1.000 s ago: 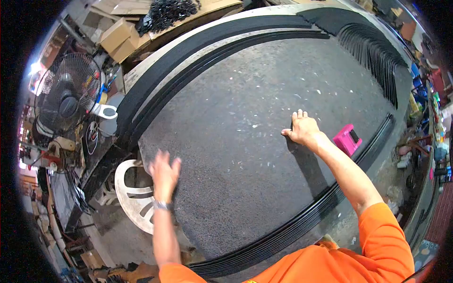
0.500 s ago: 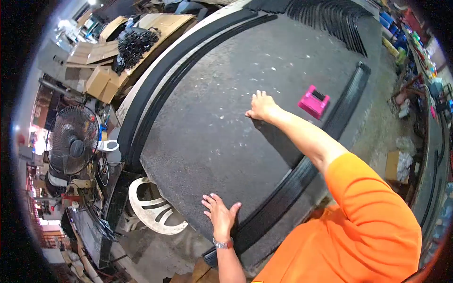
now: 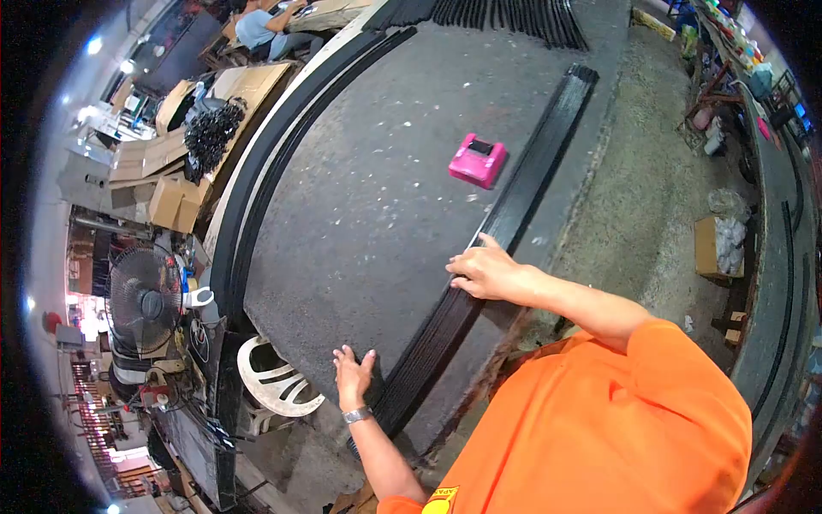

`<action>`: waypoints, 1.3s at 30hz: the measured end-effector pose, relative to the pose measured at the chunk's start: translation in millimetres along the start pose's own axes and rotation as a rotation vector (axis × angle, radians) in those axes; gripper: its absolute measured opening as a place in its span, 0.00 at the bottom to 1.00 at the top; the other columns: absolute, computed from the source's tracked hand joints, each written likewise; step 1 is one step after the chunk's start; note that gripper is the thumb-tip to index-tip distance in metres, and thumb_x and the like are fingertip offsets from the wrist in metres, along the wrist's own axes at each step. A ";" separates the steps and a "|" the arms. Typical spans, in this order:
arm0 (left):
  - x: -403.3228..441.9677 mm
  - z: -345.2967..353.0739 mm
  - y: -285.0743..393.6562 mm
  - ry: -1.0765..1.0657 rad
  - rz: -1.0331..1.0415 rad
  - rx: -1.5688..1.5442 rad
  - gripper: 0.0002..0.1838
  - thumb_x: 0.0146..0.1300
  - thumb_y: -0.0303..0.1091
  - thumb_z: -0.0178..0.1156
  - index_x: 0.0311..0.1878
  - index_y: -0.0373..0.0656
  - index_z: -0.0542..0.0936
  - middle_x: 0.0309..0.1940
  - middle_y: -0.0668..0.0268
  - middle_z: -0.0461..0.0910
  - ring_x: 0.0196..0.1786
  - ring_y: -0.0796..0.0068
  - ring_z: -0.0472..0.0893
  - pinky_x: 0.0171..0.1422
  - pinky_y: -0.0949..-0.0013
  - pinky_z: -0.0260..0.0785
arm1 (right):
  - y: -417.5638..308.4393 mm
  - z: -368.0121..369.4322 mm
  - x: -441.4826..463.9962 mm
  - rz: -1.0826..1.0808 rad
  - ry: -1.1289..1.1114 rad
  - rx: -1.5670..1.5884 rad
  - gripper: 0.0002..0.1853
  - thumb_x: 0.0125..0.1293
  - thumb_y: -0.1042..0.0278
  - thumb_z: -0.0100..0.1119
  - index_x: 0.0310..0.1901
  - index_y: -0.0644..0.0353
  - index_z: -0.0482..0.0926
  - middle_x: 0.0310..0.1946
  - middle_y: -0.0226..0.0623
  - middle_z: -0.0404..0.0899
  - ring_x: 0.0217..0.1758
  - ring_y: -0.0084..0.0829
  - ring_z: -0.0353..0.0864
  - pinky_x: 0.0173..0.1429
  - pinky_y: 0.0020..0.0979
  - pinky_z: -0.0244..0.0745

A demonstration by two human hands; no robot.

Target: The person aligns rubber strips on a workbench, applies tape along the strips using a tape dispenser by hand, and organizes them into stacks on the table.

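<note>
A long flat bundle of black strips (image 3: pixel 535 163) runs diagonally along the near side of the grey table (image 3: pixel 342 206). My right hand (image 3: pixel 490 271) lies across the middle of this bundle, palm down, its fingers reaching over the far edge. It holds nothing that I can see. My left hand (image 3: pixel 351 379), with a metal-banded watch (image 3: pixel 358 415) on the wrist, is spread with fingers apart at the table's left end, beside the near end of the bundle. A pink box-like thing (image 3: pixel 478 160) with a dark insert sits on the table, just beyond the strips.
More black strips (image 3: pixel 505 19) lie at the far end, and long curved ones (image 3: pixel 257 184) follow the opposite edge. A white plastic chair (image 3: pixel 278 381) and a fan (image 3: pixel 147 295) stand to the left. Another person (image 3: pixel 257 30) sits at the back. A cardboard box (image 3: pixel 712 248) is at right.
My right hand has come back from the bare tabletop onto the black strips. My left hand stays spread near the bundle's end. The view has shifted, showing the seated person.
</note>
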State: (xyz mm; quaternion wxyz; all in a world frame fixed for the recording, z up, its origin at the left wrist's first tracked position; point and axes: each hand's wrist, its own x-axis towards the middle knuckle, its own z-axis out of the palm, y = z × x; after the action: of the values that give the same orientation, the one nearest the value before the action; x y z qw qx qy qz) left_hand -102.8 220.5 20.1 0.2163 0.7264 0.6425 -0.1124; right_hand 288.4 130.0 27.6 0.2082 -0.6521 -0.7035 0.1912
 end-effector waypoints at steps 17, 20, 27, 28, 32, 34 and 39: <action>-124.3 104.9 385.0 0.442 0.506 -0.160 0.21 0.69 0.38 0.62 0.64 0.45 0.79 0.74 0.56 0.70 0.76 0.54 0.69 0.80 0.30 0.41 | 91.3 -370.4 -353.0 0.093 1.192 0.308 0.07 0.64 0.71 0.64 0.31 0.65 0.80 0.31 0.40 0.80 0.38 0.35 0.77 0.46 0.38 0.71; -142.0 118.2 458.7 0.377 0.687 -0.229 0.18 0.68 0.35 0.64 0.59 0.45 0.82 0.71 0.57 0.74 0.73 0.55 0.72 0.79 0.28 0.41 | 76.1 -405.7 -394.3 -0.273 1.255 0.233 0.08 0.65 0.71 0.64 0.31 0.65 0.80 0.30 0.40 0.80 0.37 0.35 0.76 0.46 0.38 0.71; -148.2 146.0 527.3 0.265 0.839 -0.233 0.17 0.66 0.32 0.65 0.58 0.46 0.83 0.70 0.60 0.76 0.69 0.56 0.76 0.78 0.24 0.41 | 91.1 -439.7 -409.5 -0.463 1.192 0.184 0.09 0.66 0.69 0.62 0.30 0.65 0.79 0.29 0.40 0.78 0.34 0.35 0.74 0.46 0.39 0.70; -147.6 148.0 532.2 0.245 0.828 -0.240 0.16 0.66 0.32 0.65 0.57 0.45 0.83 0.69 0.61 0.77 0.67 0.57 0.77 0.78 0.24 0.41 | 96.7 -442.8 -405.4 -0.467 1.192 0.181 0.10 0.66 0.68 0.62 0.30 0.65 0.79 0.29 0.40 0.78 0.34 0.35 0.73 0.46 0.39 0.70; -139.7 152.5 550.0 0.219 0.851 -0.250 0.15 0.66 0.31 0.65 0.55 0.46 0.83 0.66 0.60 0.79 0.66 0.57 0.78 0.78 0.24 0.41 | 124.9 -456.5 -380.2 -0.497 1.197 0.180 0.11 0.66 0.67 0.61 0.29 0.64 0.79 0.28 0.40 0.77 0.33 0.35 0.72 0.46 0.39 0.70; -128.5 154.6 563.4 0.215 0.868 -0.276 0.14 0.66 0.32 0.65 0.55 0.46 0.83 0.64 0.62 0.80 0.65 0.59 0.78 0.77 0.22 0.42 | 139.3 -462.8 -366.7 -0.499 1.210 0.161 0.11 0.67 0.67 0.61 0.29 0.64 0.78 0.27 0.40 0.76 0.32 0.35 0.71 0.46 0.39 0.70; -84.0 148.2 608.4 0.208 0.891 -0.365 0.15 0.65 0.32 0.65 0.56 0.47 0.83 0.65 0.63 0.79 0.66 0.60 0.77 0.77 0.24 0.43 | 182.9 -482.5 -327.6 -0.426 1.317 0.101 0.13 0.68 0.65 0.59 0.28 0.64 0.78 0.26 0.41 0.75 0.30 0.35 0.69 0.45 0.39 0.69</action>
State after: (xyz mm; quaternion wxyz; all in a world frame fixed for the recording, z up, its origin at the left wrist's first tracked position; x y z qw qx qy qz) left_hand 499.3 29.1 29.9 0.3017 0.8882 0.2969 0.1787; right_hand 723.9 -183.8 319.8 0.6549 -0.4694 -0.5337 -0.2568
